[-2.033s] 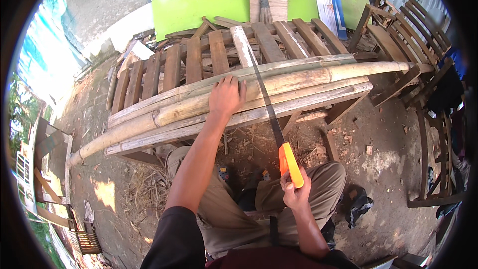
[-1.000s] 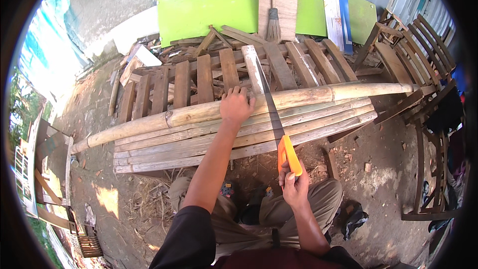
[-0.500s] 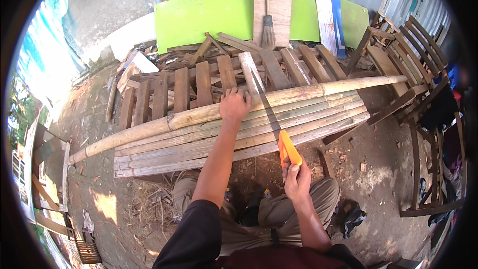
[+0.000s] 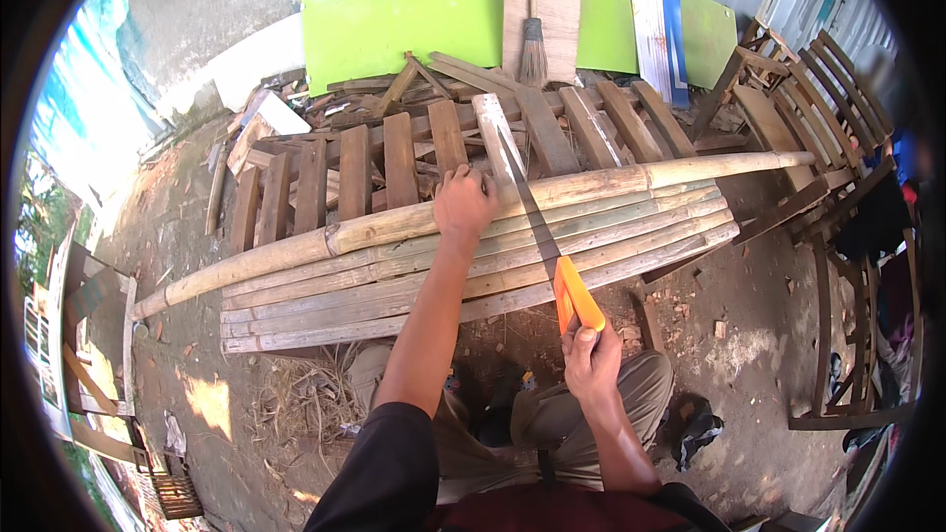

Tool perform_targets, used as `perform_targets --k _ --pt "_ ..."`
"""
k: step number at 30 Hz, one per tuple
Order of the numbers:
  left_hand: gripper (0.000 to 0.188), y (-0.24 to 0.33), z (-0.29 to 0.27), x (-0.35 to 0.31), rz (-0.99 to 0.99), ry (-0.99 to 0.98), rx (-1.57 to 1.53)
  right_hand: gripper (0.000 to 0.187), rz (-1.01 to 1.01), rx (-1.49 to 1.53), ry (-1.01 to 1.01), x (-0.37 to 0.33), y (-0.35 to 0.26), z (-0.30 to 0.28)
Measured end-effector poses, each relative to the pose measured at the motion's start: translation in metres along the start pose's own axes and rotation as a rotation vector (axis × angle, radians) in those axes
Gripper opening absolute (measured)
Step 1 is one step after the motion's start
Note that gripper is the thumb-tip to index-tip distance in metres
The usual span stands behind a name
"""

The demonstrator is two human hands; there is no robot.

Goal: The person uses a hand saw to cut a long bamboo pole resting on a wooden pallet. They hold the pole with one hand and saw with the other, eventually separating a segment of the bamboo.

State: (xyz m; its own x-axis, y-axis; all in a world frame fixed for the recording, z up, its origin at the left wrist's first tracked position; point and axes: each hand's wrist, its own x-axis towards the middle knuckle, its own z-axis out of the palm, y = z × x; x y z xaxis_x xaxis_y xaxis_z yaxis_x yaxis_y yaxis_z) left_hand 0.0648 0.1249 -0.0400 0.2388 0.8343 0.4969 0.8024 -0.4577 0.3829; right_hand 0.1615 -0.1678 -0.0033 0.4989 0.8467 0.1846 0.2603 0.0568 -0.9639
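A long round bamboo pole (image 4: pixel 384 227) lies crosswise over a bench top of flat bamboo slats (image 4: pixel 325 299). My left hand (image 4: pixel 465 199) is wrapped over the pole near its middle, pressing it against the bench. In my right hand (image 4: pixel 591 355) is the orange handle of a hand saw (image 4: pixel 578 298). Its dark blade (image 4: pixel 538 227) slants up and away across the slats and meets the pole just right of my left hand. The exact contact of teeth and pole is too small to make out.
Wooden back slats (image 4: pixel 401 160) rise behind the pole. Beyond them are scrap wood, a broom (image 4: pixel 532 54) and a green board (image 4: pixel 404 34). Wooden chairs (image 4: pixel 788 108) crowd the right side. A black plastic bag (image 4: pixel 699 433) lies on the dirt floor near my leg.
My right hand and the saw have shifted slightly toward me and to the right. My left hand keeps its hold on the pole. The whole view has tilted a little.
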Motion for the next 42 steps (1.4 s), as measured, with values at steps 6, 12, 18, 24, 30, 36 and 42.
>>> perform_targets --k 6,12,18,24,30,36,42 --pt "0.034 -0.004 -0.005 -0.004 0.072 -0.070 0.018 0.059 -0.036 0.026 0.015 0.014 0.020 0.018" --pt "0.061 -0.002 -0.024 -0.018 0.284 -0.245 0.151 0.059 0.034 0.142 0.039 0.022 0.027 0.005" --pt "0.076 -0.010 -0.029 -0.006 0.405 -0.410 0.274 0.054 -0.028 0.087 0.029 0.022 -0.004 0.011" --pt "0.075 -0.008 -0.030 -0.007 0.504 -0.453 0.253 0.054 0.065 0.047 -0.016 0.016 -0.020 -0.013" --pt "0.072 0.002 -0.033 -0.025 0.519 -0.374 0.230 0.047 0.076 0.038 -0.039 -0.002 -0.031 -0.028" --pt "0.068 0.014 -0.039 -0.041 0.523 -0.348 0.191 0.041 0.107 -0.072 -0.033 -0.012 -0.051 -0.044" --pt "0.062 0.029 -0.045 -0.054 0.488 -0.328 0.166 0.034 0.099 -0.054 0.008 -0.020 -0.045 -0.047"
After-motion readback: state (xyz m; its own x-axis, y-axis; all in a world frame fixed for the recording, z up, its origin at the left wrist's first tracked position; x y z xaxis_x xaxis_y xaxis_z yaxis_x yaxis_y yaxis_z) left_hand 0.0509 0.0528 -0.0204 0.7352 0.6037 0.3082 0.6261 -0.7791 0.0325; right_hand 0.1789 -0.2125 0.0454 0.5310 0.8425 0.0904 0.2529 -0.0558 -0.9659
